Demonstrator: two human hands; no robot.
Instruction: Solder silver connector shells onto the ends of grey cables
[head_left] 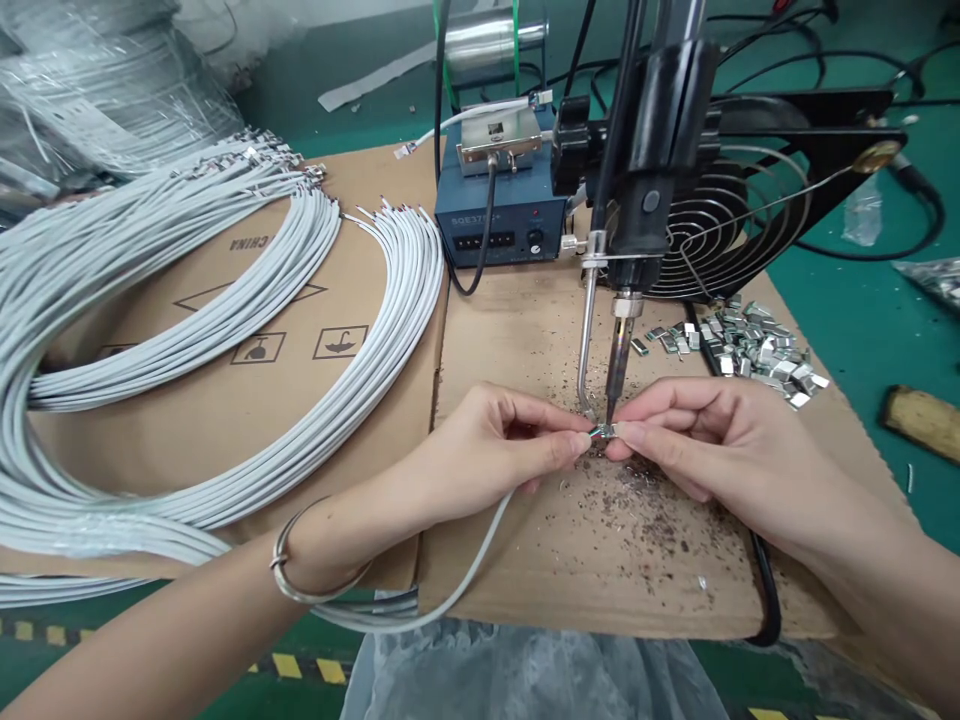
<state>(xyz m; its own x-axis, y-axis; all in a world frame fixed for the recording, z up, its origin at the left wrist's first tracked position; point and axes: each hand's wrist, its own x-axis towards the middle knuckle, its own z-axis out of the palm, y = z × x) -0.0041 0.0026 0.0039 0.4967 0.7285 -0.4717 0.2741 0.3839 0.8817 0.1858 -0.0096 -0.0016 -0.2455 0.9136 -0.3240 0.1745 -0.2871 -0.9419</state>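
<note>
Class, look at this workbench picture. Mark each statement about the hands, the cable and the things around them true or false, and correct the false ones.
1. Both hands, left hand and right hand, pinch one small silver metal connector under the mounted black soldering iron tip. True.
2. The loose pile of small silver metal shells lies left of the hands. False: it lies to the right, beside the black wire fan guard.
3. A thin grey cable runs from the connector under the left hand. True.
4. The blue box-shaped soldering station stands on the green floor. False: it stands at the far edge of the brown cardboard sheet.
</note>
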